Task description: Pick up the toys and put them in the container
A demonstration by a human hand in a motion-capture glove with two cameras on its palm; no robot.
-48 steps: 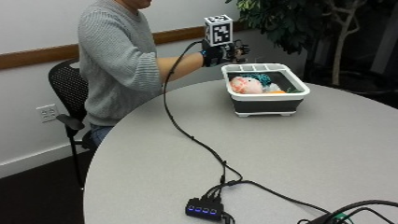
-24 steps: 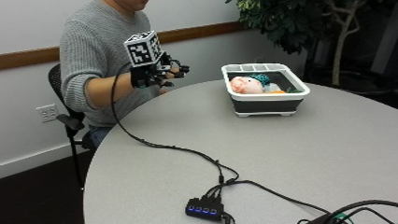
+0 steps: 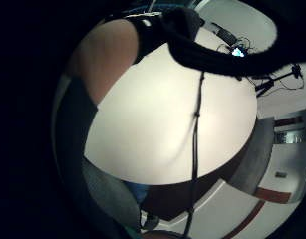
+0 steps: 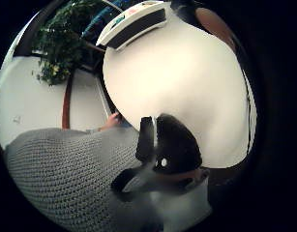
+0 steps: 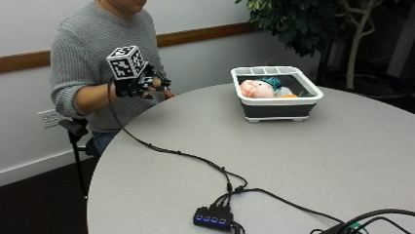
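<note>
Toys [image 5: 267, 87] sit together in the white-rimmed container [image 5: 277, 111] at the far side of the round table [image 5: 292, 165]: a pink one, a teal one and a bit of orange beside them. From the outside view, the gloved right hand [image 5: 144, 84] hovers near the person's chest at the table's edge, fingers loosely curled, holding nothing. From the thumb-side palm view the container [image 4: 133, 24] lies well apart across the bare tabletop. The little-finger-side view shows only the tabletop.

My wear: grey ribbed knit sweater [image 5: 91, 53], long sleeves; black glove with straps on my right grip [image 5: 139, 85].
</note>
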